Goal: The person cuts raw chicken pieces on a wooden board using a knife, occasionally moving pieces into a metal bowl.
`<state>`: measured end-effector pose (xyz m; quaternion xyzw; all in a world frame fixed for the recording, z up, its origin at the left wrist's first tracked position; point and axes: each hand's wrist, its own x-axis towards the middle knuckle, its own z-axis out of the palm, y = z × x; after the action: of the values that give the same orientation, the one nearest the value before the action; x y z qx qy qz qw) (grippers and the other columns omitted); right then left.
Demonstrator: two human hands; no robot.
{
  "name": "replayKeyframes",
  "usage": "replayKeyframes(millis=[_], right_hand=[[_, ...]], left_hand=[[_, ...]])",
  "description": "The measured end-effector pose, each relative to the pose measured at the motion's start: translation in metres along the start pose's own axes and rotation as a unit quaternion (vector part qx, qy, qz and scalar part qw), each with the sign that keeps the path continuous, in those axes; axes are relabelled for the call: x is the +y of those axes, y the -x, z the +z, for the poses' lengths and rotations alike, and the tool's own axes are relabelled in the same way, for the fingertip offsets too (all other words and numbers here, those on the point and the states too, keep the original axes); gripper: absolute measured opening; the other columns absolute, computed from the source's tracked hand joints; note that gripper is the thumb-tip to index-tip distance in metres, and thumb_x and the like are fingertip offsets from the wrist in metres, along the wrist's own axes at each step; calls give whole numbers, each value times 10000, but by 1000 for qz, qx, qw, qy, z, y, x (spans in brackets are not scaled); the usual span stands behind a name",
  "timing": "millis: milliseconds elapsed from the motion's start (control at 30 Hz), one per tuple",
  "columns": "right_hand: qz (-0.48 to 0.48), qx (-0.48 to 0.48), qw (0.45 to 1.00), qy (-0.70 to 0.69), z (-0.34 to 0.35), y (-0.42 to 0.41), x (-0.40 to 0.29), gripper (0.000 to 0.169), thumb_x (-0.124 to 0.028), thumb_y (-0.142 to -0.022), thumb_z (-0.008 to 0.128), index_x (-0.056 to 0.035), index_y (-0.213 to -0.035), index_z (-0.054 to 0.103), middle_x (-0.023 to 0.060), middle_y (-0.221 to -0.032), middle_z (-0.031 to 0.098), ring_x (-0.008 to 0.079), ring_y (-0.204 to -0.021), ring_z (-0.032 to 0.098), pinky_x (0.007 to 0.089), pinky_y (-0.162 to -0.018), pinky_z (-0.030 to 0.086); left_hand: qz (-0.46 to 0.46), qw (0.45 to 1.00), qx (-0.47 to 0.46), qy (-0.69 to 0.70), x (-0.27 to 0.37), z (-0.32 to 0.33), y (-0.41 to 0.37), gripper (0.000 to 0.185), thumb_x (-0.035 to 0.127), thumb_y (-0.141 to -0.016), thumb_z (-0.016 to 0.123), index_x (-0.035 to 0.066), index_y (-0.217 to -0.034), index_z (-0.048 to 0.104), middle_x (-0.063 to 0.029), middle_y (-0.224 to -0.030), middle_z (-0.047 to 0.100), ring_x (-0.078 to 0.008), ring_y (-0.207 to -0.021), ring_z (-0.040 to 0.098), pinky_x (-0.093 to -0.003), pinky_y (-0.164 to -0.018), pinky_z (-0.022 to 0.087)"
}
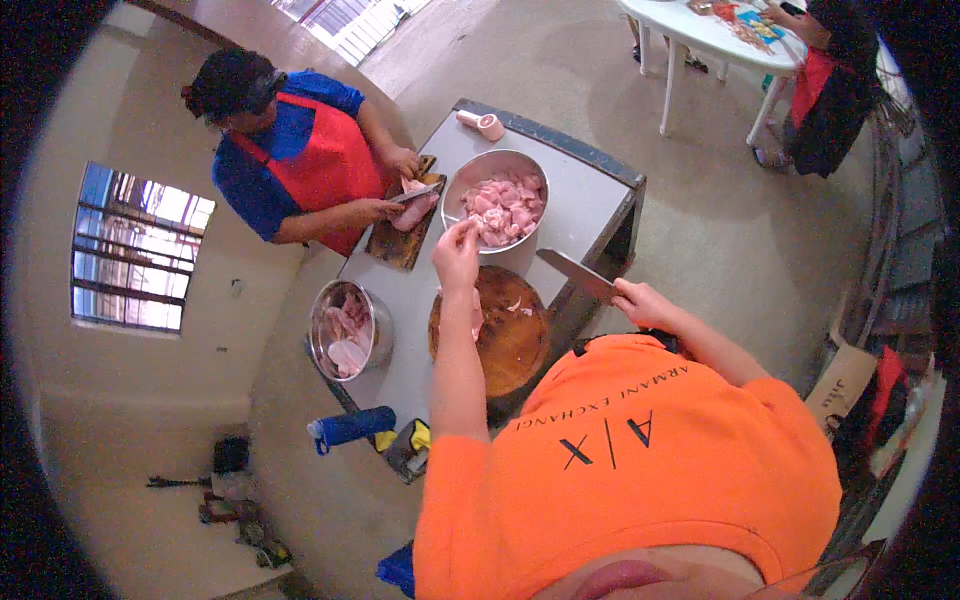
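My left hand [459, 251] is at the near-left rim of a large steel bowl [546, 196], its fingertips pinched on a small piece of raw meat. Cut pale pink raw meat [510, 206] fills much of that bowl. My right hand [637, 301] grips the handle of a knife [577, 274], its broad blade pointing left, right of the round wooden chopping board [514, 345]. Small scraps [514, 304] lie on the board, and a larger piece of raw meat [477, 315] is partly hidden by my left forearm.
Opposite, a co-worker [300, 150] in a red apron cuts meat on a rectangular board [394, 244]. A steel pot [381, 330] of meat, a blue bottle [352, 427] and a pink handled object [484, 124] are on the table [581, 165]. Another person works at a white table [697, 37].
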<state>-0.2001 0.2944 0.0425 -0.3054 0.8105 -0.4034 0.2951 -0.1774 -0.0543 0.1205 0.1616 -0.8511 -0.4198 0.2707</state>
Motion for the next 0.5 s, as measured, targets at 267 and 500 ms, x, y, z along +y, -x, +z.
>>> replayKeyframes(millis=[267, 500], right_hand=[[37, 82, 995, -42, -29, 9, 9, 177, -178, -915, 534, -24, -999, 516, 223, -872, 629, 419, -839, 612, 460, -685, 473], [75, 88, 991, -73, -48, 3, 28, 142, -166, -928, 528, -33, -975, 513, 125, -648, 562, 224, -501, 564, 383, -469, 452]], left_hand=[[-71, 994, -6, -85, -26, 10, -2, 132, 102, -826, 658, 68, -943, 708, -86, -756, 693, -127, -622, 647, -271, -557, 525], [-167, 944, -187, -213, -47, 24, 107, 210, 155, -713, 733, 48, -883, 673, -121, -861, 656, -243, -806, 629, -356, -742, 506]])
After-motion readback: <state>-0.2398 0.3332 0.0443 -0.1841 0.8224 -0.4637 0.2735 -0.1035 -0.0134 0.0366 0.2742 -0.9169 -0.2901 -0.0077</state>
